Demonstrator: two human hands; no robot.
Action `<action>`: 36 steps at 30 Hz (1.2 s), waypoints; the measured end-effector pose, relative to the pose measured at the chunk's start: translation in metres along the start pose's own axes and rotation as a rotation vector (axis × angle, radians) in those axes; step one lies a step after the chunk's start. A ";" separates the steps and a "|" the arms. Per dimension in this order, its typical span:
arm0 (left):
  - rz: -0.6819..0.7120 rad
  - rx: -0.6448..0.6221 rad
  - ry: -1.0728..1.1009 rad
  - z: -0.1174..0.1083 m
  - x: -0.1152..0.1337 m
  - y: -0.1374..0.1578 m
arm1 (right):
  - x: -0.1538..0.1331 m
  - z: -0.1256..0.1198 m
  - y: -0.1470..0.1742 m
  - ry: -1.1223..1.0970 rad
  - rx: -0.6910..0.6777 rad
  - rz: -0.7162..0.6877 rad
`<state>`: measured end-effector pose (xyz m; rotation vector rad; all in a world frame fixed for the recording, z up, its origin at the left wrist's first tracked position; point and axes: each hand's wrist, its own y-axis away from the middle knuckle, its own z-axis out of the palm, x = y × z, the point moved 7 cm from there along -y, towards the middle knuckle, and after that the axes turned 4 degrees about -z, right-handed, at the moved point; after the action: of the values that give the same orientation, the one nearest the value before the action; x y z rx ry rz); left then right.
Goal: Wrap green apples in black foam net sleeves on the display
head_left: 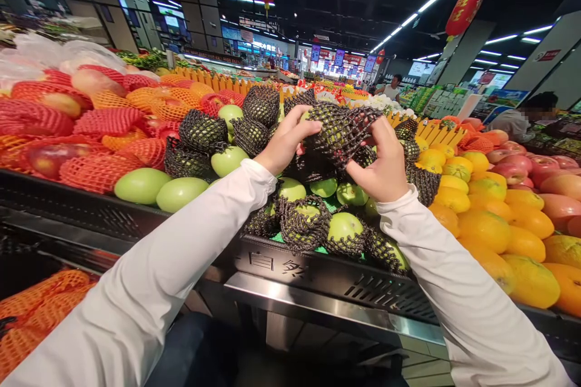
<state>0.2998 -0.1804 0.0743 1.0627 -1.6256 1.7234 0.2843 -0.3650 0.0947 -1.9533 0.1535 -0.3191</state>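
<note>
1. Nearest, two white sleeves [149, 278] reach forward over the dark bin edge [327, 272], which carries pale lettering.
2. Just past the edge lie green apples [344, 227], some bare, some in black net sleeves.
3. Above that pile, the left hand [285, 142] is curled around the left end of a netted apple [333, 127], fingers over its top.
4. The right hand [385, 166] grips the loose black net [363, 133] on the apple's right side, thumb and fingers pinched on the mesh.
5. The apple is held in the air between both hands, over the green pile.
6. To the right lie oranges [490, 230]; to the left, fruit in red and orange nets [104, 124].
7. Farther back, a person [393, 87] stands among the stalls, possibly in a pale top; red lanterns [463, 12] hang overhead.
</note>
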 end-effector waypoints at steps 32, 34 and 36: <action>0.351 0.142 -0.317 -0.005 0.040 0.012 | 0.017 -0.009 0.008 0.042 0.158 0.161; 0.365 0.182 -0.329 -0.008 0.040 0.011 | 0.014 -0.012 0.007 0.053 0.192 0.125; 0.369 0.185 -0.354 -0.010 0.039 0.009 | 0.011 -0.013 0.007 0.056 0.201 0.098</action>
<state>0.2696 -0.1770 0.1021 1.2745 -2.0126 2.0436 0.2914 -0.3821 0.0952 -1.7333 0.2439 -0.3121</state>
